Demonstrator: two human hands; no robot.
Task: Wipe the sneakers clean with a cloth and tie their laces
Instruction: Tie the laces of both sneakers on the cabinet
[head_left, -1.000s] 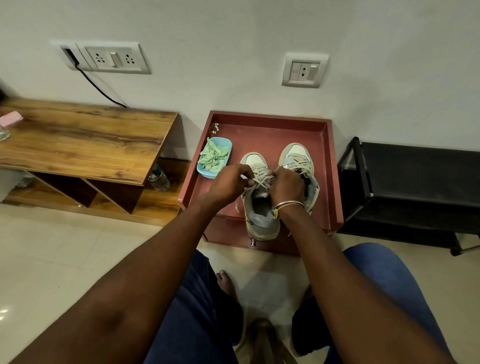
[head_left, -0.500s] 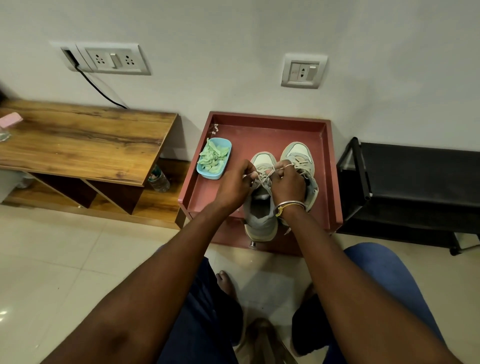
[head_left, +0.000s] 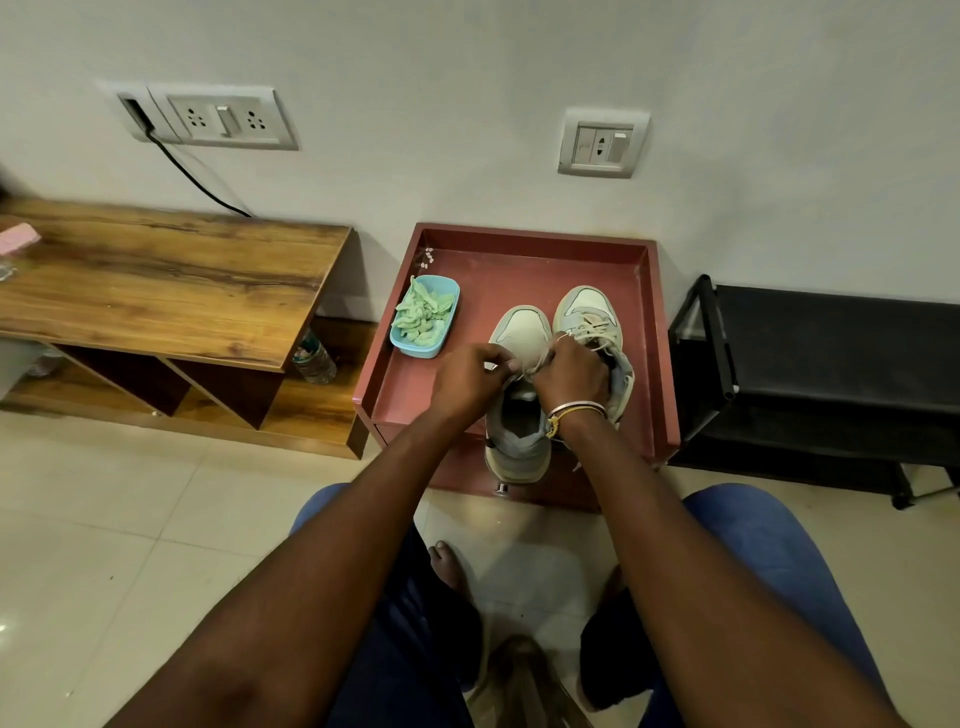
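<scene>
Both hands meet over one sneaker (head_left: 520, 332), knuckles almost touching. The left hand (head_left: 470, 379) has its fingers curled, pinching the pale laces (head_left: 537, 358); the right hand (head_left: 569, 374) is curled too and grips the same laces from the other side. Just beyond the right hand stands the second sneaker (head_left: 589, 309), touching the first. Beyond the left hand, a green cloth (head_left: 422, 312) lies bunched in a blue dish (head_left: 415, 348). All of these sit on the red rimmed table (head_left: 519, 270).

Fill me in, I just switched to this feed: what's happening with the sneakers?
A seated person is tying laces. The left hand and right hand each pinch the laces of the nearer sneaker, which stands on a red tray table. The second sneaker sits beside it. The green cloth lies in a blue tub.
</scene>
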